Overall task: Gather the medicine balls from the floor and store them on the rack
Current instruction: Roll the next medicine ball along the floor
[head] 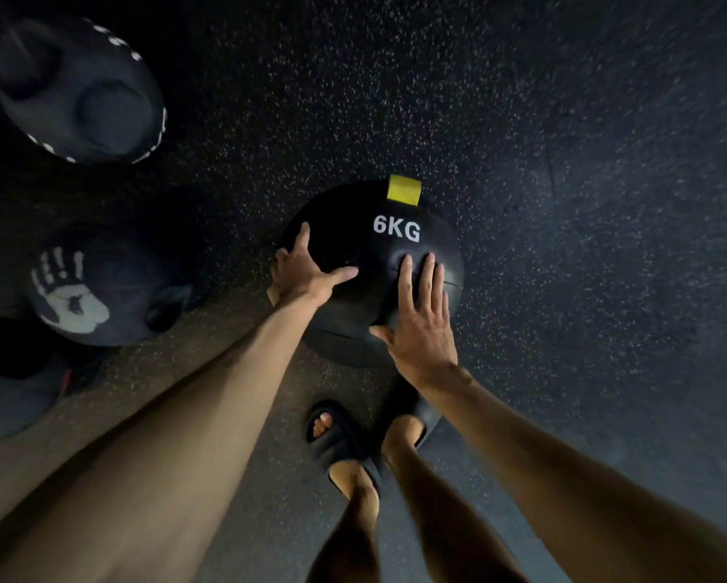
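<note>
Floor [584, 195] lies open right of the 6KG ball [353, 241]; handprint ball [113, 296] stands left.

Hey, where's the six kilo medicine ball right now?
Centre of the head view, the 6KG medicine ball sits on the speckled floor just ahead of the person's sandals, left hand on its left side, right hand flat on its near right.

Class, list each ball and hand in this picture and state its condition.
Black 6KG medicine ball with yellow tag: between both hands, not yet racked.
Left hand: spread against its left side.
Right hand: flat on its right side.
Black ball with white handprint: on the floor, untouched.
Black ball with white dotted marks: on the floor, untouched.
</note>
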Demonstrator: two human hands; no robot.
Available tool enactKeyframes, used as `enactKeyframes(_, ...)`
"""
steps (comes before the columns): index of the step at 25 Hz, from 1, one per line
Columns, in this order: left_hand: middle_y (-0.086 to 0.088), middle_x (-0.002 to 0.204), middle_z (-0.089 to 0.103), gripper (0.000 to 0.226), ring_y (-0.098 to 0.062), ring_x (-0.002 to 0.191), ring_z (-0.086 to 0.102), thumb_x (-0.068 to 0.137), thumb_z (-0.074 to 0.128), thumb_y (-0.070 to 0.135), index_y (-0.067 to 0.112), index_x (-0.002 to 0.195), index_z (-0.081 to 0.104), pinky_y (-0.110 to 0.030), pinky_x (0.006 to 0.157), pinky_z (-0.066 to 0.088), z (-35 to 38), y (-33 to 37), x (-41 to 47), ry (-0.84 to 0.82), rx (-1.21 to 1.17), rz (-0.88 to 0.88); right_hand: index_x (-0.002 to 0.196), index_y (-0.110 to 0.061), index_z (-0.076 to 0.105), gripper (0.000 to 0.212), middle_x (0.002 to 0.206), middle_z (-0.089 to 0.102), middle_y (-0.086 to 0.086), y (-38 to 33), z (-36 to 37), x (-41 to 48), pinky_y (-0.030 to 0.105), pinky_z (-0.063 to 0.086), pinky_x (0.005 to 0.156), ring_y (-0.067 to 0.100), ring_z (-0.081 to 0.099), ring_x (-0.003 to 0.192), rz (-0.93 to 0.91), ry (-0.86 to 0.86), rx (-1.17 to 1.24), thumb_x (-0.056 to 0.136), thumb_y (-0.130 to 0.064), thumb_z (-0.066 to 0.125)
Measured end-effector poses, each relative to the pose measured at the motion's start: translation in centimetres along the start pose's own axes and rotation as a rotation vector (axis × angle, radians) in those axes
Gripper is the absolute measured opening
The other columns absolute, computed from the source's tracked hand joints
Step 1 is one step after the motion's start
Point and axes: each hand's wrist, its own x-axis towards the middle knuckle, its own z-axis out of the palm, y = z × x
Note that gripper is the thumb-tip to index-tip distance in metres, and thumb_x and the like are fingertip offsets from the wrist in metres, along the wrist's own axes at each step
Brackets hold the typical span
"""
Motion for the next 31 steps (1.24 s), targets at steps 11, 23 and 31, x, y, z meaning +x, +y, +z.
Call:
enactKeyframes(11, -0.025, 0.162, -0.002, 0.113, -0.045, 0.149, 0.003, 0.073, 0.052, 0.077, 0.025, 0.159, 0.000, -0.060, 0.116, 0.020, -0.6, -1.2, 0.5, 0.082, 0.034, 0.376, 0.158, -0.026, -0.014, 0.105, 0.166, -0.014, 0.015, -6.7, -6.5, 12.6, 0.056, 0.001, 0.124, 0.033, -0.016, 0.153, 0.139, -0.075, -0.051, 0.091, -0.055, 0.060)
enactKeyframes(23, -0.011, 0.157, 0.028, 0.063, -0.036, 0.143, 0.027, 0.095, 0.054, 0.053, 0.037, 0.152, 0.031, -0.055, 0.111, 0.031, -12.6, 6.7, 17.5, 0.069, -0.181, 0.025, 0.161, -0.023, 0.008, 0.086, 0.167, -0.002, 0.014, -10.4, -6.8, 15.7, 0.048, 0.010, 0.125, 0.029, -0.004, 0.155, 0.017, 0.204, 0.053, 0.095, -0.066, 0.045)
enactKeyframes(31, -0.010, 0.154, 0.036, 0.062, -0.031, 0.140, 0.035, 0.098, 0.044, 0.054, 0.027, 0.153, 0.031, -0.046, 0.113, 0.032, -14.9, 6.3, 21.8, 0.086, -0.187, 0.183, 0.160, -0.031, -0.006, 0.090, 0.168, -0.009, 0.011, -11.7, -9.4, 24.0, 0.054, 0.007, 0.124, 0.031, -0.010, 0.154, 0.055, 0.107, 0.018, 0.095, -0.062, 0.048)
